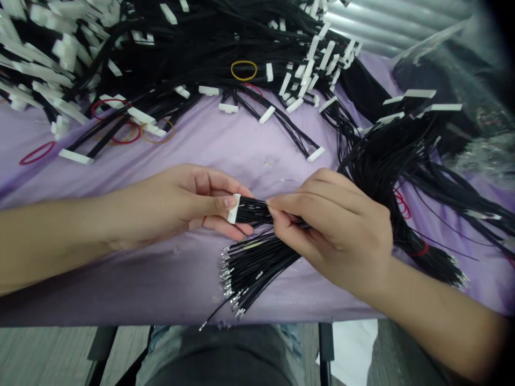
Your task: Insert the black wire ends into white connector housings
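My left hand (189, 203) pinches a small white connector (234, 208) between thumb and fingers. Short black wires (253, 210) run from that connector to the right. My right hand (333, 225) is closed, thumb and forefinger pinching those wires just right of the connector. Under my right hand lies a bundle of loose black wires (249, 268) with bare metal tips fanned toward the table's near edge. Both hands hover over a purple cloth (225, 139).
A big heap of black wire harnesses with white connectors (193, 48) fills the far side. Rubber bands lie about: yellow (243, 70), red (37, 153). More wire bundles (406, 161) and a clear plastic bag (462, 69) sit at the right. The table edge is near my lap.
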`<action>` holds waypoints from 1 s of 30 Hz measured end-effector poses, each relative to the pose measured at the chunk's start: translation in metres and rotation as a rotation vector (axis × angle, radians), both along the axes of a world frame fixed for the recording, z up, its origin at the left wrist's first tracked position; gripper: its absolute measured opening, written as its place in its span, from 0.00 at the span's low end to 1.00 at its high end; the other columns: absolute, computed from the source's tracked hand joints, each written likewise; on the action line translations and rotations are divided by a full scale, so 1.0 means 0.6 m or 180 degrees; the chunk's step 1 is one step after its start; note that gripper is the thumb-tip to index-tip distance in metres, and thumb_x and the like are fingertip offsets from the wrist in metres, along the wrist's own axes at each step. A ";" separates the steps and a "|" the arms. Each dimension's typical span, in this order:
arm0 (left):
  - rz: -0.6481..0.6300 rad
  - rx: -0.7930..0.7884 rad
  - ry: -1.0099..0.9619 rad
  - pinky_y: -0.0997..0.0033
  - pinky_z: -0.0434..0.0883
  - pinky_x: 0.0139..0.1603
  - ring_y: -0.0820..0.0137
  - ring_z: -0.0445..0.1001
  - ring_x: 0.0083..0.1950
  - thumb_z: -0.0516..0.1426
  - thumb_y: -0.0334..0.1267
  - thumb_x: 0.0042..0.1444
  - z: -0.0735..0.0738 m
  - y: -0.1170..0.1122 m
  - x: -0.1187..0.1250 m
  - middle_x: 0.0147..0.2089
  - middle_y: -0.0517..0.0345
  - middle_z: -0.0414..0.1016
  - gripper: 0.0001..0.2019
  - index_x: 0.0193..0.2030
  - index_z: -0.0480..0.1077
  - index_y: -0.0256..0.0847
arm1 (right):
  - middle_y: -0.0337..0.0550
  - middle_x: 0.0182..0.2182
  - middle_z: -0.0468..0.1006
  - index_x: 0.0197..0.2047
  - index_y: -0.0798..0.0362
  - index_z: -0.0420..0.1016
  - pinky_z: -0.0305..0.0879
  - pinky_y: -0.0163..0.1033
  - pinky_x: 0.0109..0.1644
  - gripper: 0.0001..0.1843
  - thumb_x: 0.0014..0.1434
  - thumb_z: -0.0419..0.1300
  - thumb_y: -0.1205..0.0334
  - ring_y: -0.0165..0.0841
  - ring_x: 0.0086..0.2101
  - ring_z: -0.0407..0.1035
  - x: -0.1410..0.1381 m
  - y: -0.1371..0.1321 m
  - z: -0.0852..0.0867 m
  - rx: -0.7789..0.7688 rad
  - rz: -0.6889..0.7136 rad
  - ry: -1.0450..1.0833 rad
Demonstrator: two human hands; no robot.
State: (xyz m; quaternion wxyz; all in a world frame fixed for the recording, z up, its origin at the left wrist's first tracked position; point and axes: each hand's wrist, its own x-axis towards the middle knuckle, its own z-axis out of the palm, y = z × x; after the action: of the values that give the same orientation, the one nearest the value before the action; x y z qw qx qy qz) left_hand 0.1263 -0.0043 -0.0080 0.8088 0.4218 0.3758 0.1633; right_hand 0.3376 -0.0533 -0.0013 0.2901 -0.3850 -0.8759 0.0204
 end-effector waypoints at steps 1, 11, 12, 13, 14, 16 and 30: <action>0.0006 0.0011 -0.0034 0.71 0.78 0.44 0.62 0.81 0.40 0.57 0.29 0.58 0.000 0.000 0.000 0.39 0.51 0.81 0.06 0.42 0.74 0.35 | 0.42 0.25 0.73 0.31 0.56 0.73 0.64 0.41 0.35 0.07 0.61 0.57 0.70 0.30 0.28 0.61 0.000 -0.001 0.001 0.0013 -0.0008 0.0007; 0.0092 -0.0104 -0.0137 0.77 0.78 0.43 0.67 0.81 0.38 0.57 0.27 0.58 0.001 0.000 0.002 0.34 0.59 0.81 0.06 0.39 0.75 0.38 | 0.43 0.24 0.72 0.30 0.59 0.74 0.64 0.42 0.36 0.08 0.60 0.57 0.69 0.31 0.29 0.62 -0.004 -0.001 -0.006 -0.0097 0.0071 -0.0052; 0.0085 -0.0104 -0.0180 0.78 0.78 0.42 0.66 0.81 0.37 0.58 0.27 0.57 -0.002 0.000 0.001 0.33 0.59 0.81 0.06 0.38 0.76 0.38 | 0.44 0.25 0.73 0.31 0.60 0.75 0.64 0.42 0.36 0.08 0.60 0.57 0.69 0.31 0.29 0.62 -0.005 0.000 -0.008 -0.0146 0.0095 -0.0051; 0.0064 -0.0098 -0.0214 0.78 0.78 0.41 0.66 0.81 0.37 0.59 0.28 0.56 -0.004 0.001 0.000 0.33 0.59 0.81 0.05 0.38 0.76 0.39 | 0.44 0.25 0.73 0.31 0.60 0.75 0.64 0.42 0.36 0.08 0.60 0.57 0.69 0.31 0.29 0.63 -0.007 0.000 -0.010 -0.0190 0.0128 -0.0048; 0.0040 -0.0083 -0.0238 0.77 0.78 0.42 0.65 0.81 0.37 0.60 0.29 0.56 -0.007 0.001 -0.001 0.34 0.58 0.81 0.05 0.39 0.76 0.39 | 0.44 0.26 0.73 0.32 0.60 0.76 0.64 0.42 0.36 0.08 0.61 0.57 0.69 0.31 0.29 0.63 -0.009 0.001 -0.012 -0.0227 0.0162 -0.0044; -0.0003 -0.0028 -0.0257 0.73 0.78 0.44 0.64 0.81 0.39 0.60 0.30 0.57 -0.012 0.002 -0.003 0.35 0.57 0.81 0.05 0.40 0.76 0.38 | 0.44 0.26 0.73 0.31 0.60 0.75 0.63 0.41 0.37 0.09 0.62 0.56 0.68 0.31 0.29 0.62 -0.015 0.002 -0.016 -0.0239 0.0193 -0.0035; 0.0186 -0.0182 -0.0283 0.76 0.77 0.42 0.68 0.81 0.38 0.57 0.27 0.59 -0.005 0.000 -0.003 0.37 0.55 0.81 0.06 0.41 0.75 0.36 | 0.51 0.40 0.73 0.46 0.61 0.75 0.64 0.40 0.45 0.15 0.61 0.59 0.58 0.34 0.40 0.66 0.016 0.020 0.011 -0.0523 0.0840 -0.0193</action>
State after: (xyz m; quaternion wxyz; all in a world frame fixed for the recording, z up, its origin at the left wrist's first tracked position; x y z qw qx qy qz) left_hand 0.1246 -0.0042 -0.0111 0.8313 0.3797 0.3562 0.1946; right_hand 0.3472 -0.0411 0.0053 0.2259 -0.2894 -0.9226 0.1182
